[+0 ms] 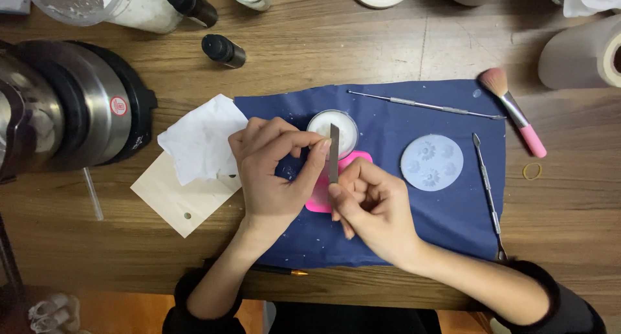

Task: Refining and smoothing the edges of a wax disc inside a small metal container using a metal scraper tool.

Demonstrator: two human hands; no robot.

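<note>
Both hands meet over the middle of a dark blue cloth mat (414, 230) spread on the wooden counter (362, 49). The left hand (275, 169) has its fingers (304, 140) curled in and pinched together at the top end of a thin grey flat metal strip (334, 153), which stands roughly upright in the view. The right hand (372, 208) has its fingers folded closed around the lower end of the same strip, thumb on top. The strip crosses the edge of a small round clear jar of white powder (343, 128) that sits on the mat just behind the hands, and beneath the hands lies a bright pink flat piece (320, 198), partly hidden.

To the right on the mat rests a pale blue round silicone mould with flower shapes (432, 162). A long thin metal pick (424, 105) lies across the mat's far edge, and a second slim metal tool (486, 191) lies along its right edge. A makeup-style brush with a pink handle and soft bristles (514, 114) rests near the mat's far right corner, with a small yellow rubber band (532, 171) on the counter beside it.

Left of the mat are a crumpled white paper tissue (200, 140) on a pale wooden card (174, 201), a steel and black pot-like appliance (65, 107), and a small black-capped bottle (223, 50).
</note>
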